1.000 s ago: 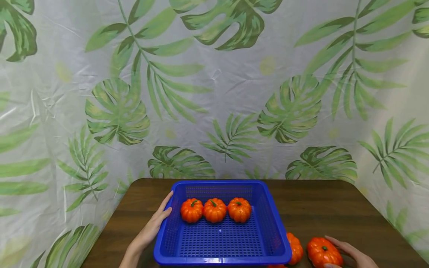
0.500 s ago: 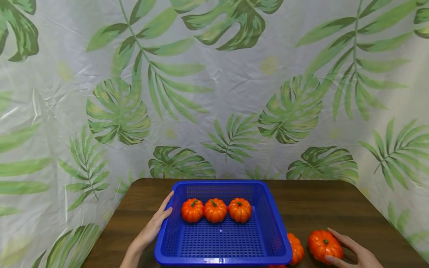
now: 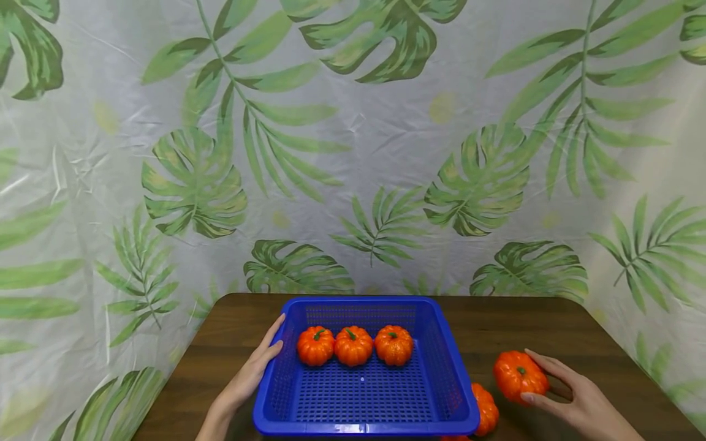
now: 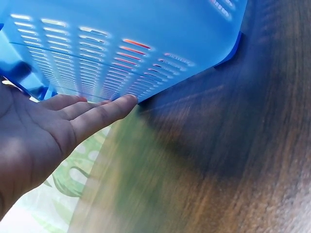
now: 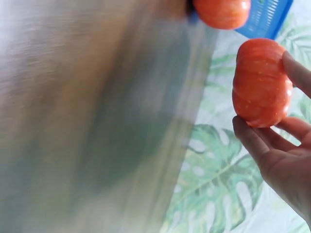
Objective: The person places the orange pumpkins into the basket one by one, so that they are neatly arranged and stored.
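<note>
My right hand [image 3: 573, 392] pinches a small orange pumpkin [image 3: 521, 376] with a green stem, thumb on one side and fingers on the other. In the right wrist view this pumpkin [image 5: 261, 83] appears lifted off the table. My left hand [image 3: 250, 370] rests against the left side of a blue plastic basket [image 3: 266, 392]. Its fingers [image 4: 99, 116] lie fairly straight along the slotted wall in the left wrist view. Inside the basket, three pumpkins [image 3: 353, 346] sit in a row towards the far wall.
Another pumpkin [image 3: 485, 409] stands on the table just right of the basket, partly hidden by it. A sliver of one more orange thing [image 3: 455, 438] shows at the bottom edge. The dark wooden table [image 3: 524, 324] backs onto a leaf-patterned curtain [image 3: 375, 153].
My right hand has raised the pumpkin and carried it forward and slightly left, away from the near edge. The left hand, basket and the three pumpkins inside have stayed put.
</note>
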{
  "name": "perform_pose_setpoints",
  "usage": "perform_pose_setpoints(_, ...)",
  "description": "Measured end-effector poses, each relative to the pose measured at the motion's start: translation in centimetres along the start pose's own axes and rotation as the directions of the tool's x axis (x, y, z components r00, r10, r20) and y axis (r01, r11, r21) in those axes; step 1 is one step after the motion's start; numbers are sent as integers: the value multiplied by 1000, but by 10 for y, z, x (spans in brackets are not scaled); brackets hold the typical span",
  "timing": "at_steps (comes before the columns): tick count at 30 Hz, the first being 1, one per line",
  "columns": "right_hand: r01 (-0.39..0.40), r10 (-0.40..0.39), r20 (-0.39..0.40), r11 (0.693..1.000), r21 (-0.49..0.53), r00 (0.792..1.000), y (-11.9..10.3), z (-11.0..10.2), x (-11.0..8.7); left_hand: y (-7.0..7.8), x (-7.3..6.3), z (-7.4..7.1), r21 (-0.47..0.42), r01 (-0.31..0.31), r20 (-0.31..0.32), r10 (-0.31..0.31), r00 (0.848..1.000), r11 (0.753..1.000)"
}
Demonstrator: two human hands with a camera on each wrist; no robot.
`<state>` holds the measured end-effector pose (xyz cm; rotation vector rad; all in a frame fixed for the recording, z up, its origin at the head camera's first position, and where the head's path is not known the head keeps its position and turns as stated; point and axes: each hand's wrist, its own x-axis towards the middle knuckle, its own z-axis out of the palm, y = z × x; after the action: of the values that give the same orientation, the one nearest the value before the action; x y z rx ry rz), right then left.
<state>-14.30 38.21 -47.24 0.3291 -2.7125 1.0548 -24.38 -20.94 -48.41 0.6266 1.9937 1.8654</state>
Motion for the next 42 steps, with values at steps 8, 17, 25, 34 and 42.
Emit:
perform_pose_setpoints(8, 92, -91, -20, 996, 23, 996, -21, -5, 25, 0, -1, -1, -9, 3, 12, -3, 1000, 1000)
perform_pose_setpoints(17, 129, -131, 21, 988, 83, 991, -52, -3, 49, -2, 0, -1, -17, 1, 11, -1, 1000, 1000)
perform_pose_setpoints(25, 122, -151, 112, 964, 237, 982, -74, 4, 65, -4, 1, 0, -14, -1, 8, 1, 1000, 1000)
perform_pose_setpoints(34, 117, -188, 197, 938, 327, 962, -94, 14, 83, -2, 1, 0, 6, -4, -8, 4, 1000, 1000)
perform_pose_setpoints(42, 108, -238, 293, 910, 400, 926, -109, 30, 95, -3, 1, 0, 8, -11, -14, 11, 1000, 1000)
